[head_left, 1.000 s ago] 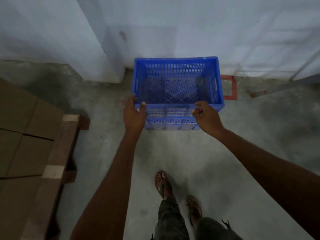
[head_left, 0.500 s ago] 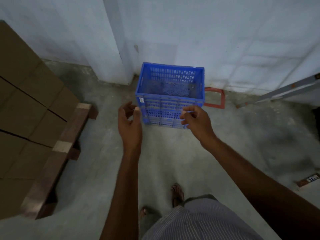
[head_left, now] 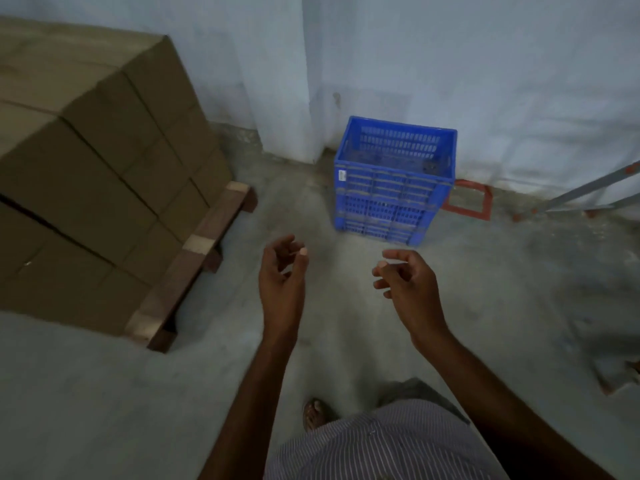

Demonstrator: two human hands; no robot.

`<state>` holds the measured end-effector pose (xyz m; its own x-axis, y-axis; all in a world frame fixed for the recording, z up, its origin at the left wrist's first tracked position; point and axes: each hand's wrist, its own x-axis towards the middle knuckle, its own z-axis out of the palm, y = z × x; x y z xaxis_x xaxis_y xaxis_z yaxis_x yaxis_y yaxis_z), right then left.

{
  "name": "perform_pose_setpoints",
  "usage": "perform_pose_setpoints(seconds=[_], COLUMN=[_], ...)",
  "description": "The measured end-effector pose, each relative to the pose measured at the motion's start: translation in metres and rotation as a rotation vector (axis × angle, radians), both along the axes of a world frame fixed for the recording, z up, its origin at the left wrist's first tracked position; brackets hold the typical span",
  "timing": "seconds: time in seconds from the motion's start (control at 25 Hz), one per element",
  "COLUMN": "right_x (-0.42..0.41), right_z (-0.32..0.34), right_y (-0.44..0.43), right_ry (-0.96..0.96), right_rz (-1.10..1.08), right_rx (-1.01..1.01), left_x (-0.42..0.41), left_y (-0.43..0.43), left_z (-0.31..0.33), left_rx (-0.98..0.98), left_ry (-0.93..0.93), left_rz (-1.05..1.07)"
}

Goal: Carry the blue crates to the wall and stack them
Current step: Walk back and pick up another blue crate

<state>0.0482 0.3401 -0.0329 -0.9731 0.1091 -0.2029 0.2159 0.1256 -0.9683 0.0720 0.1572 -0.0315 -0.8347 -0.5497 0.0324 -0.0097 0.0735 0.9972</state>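
Just above frame centre, the blue crate [head_left: 391, 188] stood against the wall [head_left: 485, 64], long side facing the left hand [head_left: 282, 275] and right hand [head_left: 407, 285] below it. Both hung loosely curled and empty, the right nearer.

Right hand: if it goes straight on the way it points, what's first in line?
Probably the near side of the blue crate; only bare floor shows between it and the right hand. Depth is unclear.

A perforated blue crate [head_left: 393, 188] stands upright and empty on the floor against the wall.
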Motion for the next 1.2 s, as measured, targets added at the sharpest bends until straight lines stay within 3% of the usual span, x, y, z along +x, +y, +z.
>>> perform_pose_setpoints(seconds=[0.16,0.76,1.2], right_x=[0.071,0.411,0.764], right_z=[0.002,-0.022,-0.03], right_y=[-0.005,-0.042,-0.151], right_ry=[0.015,-0.025,-0.085], right_rz=[0.143,1.01,1.476], right_rx=[0.035,0.056,-0.032], left_x=[0.106,0.539,0.924], left_y=[-0.007,0.044,0.043], left_z=[-0.007,-0.015,-0.022], left_rx=[0.081,0.194,0.216], left_ry=[-0.07,-0.065,-0.027], left_rz=[0.117,0.938,1.477])
